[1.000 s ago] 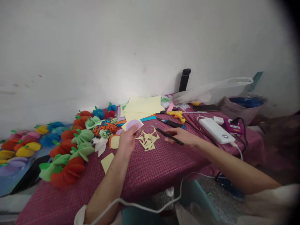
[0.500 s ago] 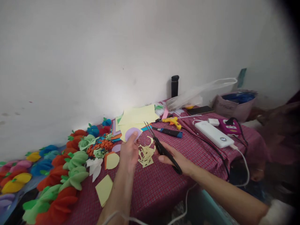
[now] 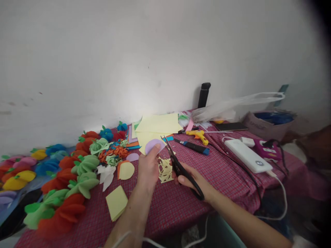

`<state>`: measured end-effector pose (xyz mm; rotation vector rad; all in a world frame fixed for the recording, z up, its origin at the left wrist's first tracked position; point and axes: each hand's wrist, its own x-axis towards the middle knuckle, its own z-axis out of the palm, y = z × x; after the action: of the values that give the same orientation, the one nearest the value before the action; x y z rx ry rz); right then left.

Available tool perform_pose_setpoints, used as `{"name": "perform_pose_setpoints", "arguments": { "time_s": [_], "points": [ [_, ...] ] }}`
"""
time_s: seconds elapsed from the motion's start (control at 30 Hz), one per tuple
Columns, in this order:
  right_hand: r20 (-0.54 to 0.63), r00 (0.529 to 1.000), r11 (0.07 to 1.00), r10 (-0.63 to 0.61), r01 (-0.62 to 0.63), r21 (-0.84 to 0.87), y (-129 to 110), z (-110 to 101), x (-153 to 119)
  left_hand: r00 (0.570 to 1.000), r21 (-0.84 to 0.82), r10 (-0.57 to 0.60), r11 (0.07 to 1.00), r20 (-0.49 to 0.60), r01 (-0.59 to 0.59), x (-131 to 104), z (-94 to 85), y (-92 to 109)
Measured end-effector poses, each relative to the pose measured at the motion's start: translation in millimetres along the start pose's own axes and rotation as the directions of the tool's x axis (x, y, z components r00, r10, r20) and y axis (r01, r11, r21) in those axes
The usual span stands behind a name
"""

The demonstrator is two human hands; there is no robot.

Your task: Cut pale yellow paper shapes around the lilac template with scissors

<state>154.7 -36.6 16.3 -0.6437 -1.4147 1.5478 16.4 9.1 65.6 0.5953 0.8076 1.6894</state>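
Note:
Between the thumb and fingers of my left hand point(image 3: 149, 165) is a round piece of purple paper point(image 3: 153, 146). My right hand point(image 3: 192, 181) grips black-handled scissors point(image 3: 184, 173), their blades slightly apart and pointing up beside the purple paper, not visibly cutting it. Beneath and between my hands lies a heap of thin yellow paper scraps point(image 3: 164, 169). Left of my left wrist are a rounded yellow paper piece point(image 3: 126, 171) over an orange one, a small purple piece point(image 3: 132, 157) and a stack of yellow paper point(image 3: 116, 202).
Folded paper pumpkins point(image 3: 85, 165) in several colours fill the left side. Yellow sheets point(image 3: 157, 123) lie at the back. To the right are a utility knife point(image 3: 193, 147), a yellow glue gun point(image 3: 198, 135), a white power bank point(image 3: 245, 155) with cables, and a black bottle point(image 3: 204, 95).
The view has turned slightly left, so things appear shifted right. My left hand still holds the purple paper and my right hand the scissors, both in nearly the same pose.

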Motion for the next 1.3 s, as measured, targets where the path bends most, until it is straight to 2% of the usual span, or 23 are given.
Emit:
{"name": "perform_pose_setpoints", "arguments": {
  "time_s": [0.37,0.77,1.3],
  "points": [
    [-0.039,0.999,0.996,-0.03,0.027,-0.086,-1.4,-0.2,-3.0,0.999,0.034,-0.006,0.999,0.044,0.005,-6.4,5.1,-2.6],
    [-0.074,0.997,0.995,-0.014,0.007,-0.099,-0.9,2.4,-0.3,1.0,0.018,0.001,1.0,-0.004,-0.001,-5.1,4.1,-3.7],
    [-0.082,0.996,0.984,0.022,-0.036,-0.173,-3.1,-1.1,-2.4,1.0,0.023,0.007,1.0,0.005,-0.007,-5.1,4.9,-3.2]
  ]
}}
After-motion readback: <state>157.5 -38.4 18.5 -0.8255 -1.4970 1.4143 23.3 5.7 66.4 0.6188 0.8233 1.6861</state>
